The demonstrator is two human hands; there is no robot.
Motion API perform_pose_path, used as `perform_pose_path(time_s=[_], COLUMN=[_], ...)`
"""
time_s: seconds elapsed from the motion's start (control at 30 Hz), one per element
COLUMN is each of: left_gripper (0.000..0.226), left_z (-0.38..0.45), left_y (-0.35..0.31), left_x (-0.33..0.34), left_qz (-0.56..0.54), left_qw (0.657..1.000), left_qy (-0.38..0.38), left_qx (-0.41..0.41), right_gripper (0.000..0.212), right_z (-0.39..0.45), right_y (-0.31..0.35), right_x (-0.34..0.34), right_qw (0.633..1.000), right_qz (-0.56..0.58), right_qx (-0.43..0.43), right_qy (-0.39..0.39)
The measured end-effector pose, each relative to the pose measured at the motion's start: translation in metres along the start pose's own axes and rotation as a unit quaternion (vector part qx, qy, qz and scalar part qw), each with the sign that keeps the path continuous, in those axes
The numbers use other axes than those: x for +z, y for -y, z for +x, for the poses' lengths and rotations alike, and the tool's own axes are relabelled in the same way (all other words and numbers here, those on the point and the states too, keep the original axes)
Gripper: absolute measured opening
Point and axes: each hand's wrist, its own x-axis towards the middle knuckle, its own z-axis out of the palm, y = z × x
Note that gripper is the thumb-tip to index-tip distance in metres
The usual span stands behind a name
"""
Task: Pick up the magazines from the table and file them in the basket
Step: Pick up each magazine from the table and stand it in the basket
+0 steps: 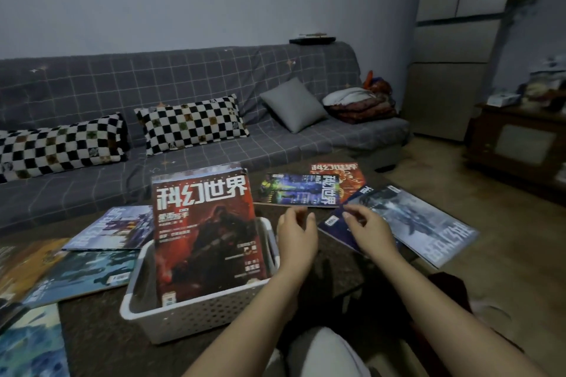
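Observation:
A white perforated basket (183, 320) stands on the dark table, holding upright magazines; the front one has a red cover (208, 239). Loose magazines lie around it: a blue-purple one (301, 191) and an orange one (346, 173) beyond my hands, a grey-white one (425, 223) and a dark blue one (335, 231) at the right, and several on the left (113, 228). My left hand (296, 237) hovers just right of the basket, fingers loosely curled, holding nothing. My right hand (369, 229) hangs over the dark blue magazine's corner, fingers apart and empty.
A grey checked sofa (214, 76) with two black-and-white pillows and a grey cushion runs behind the table. A wooden cabinet (517, 144) stands at the right. The table's right edge drops to the floor near my knee (324, 352).

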Motion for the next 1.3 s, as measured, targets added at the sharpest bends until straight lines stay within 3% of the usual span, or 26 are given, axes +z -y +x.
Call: perform_pose_path(time_s=[0.2, 0.4, 0.57, 0.7, 0.8, 0.87, 1.0, 1.17, 1.2, 1.3], left_gripper=[0.024, 0.031, 0.030, 0.027, 0.024, 0.022, 0.021, 0.019, 0.018, 0.024], left_z=[0.019, 0.037, 0.049, 0.056, 0.060, 0.059, 0.053, 0.041, 0.039, 0.039], left_y=[0.004, 0.025, 0.046, 0.058, 0.061, 0.060, 0.053, 0.052, 0.051, 0.050], left_x=[0.076, 0.133, 0.159, 0.167, 0.170, 0.170, 0.160, 0.140, 0.137, 0.129], left_qz=[-0.002, 0.013, 0.010, -0.007, -0.019, -0.037, -0.081, 0.040, 0.067, 0.120], left_qw=[0.996, 0.989, 0.984, 0.987, 0.988, 0.987, 0.986, 0.995, 0.990, 0.980], left_qy=[0.074, 0.140, 0.169, 0.146, 0.134, 0.134, 0.119, 0.011, 0.006, 0.076], left_qx=[-0.044, -0.053, -0.053, -0.060, -0.071, -0.082, -0.088, 0.092, 0.124, 0.138], right_gripper=[0.029, 0.038, 0.047, 0.041, 0.031, 0.032, 0.033, 0.008, 0.002, 0.015], right_z=[0.026, 0.051, 0.061, 0.069, 0.068, 0.068, 0.065, 0.026, 0.018, 0.001], right_y=[-0.077, -0.137, -0.165, -0.167, -0.165, -0.163, -0.154, -0.147, -0.146, -0.147], right_x=[-0.034, -0.042, -0.044, -0.048, -0.045, -0.042, -0.048, -0.050, -0.050, -0.054], right_qw=[0.997, 0.967, 0.951, 0.950, 0.916, 0.893, 0.892, 0.904, 0.903, 0.903], right_qz=[-0.054, -0.241, -0.296, -0.305, -0.390, -0.439, -0.439, -0.344, -0.324, -0.292], right_qx=[0.055, 0.084, 0.086, 0.033, -0.049, -0.075, -0.103, -0.248, -0.276, -0.311], right_qy=[-0.008, -0.015, -0.011, -0.054, -0.085, -0.069, -0.040, -0.054, -0.052, -0.046])
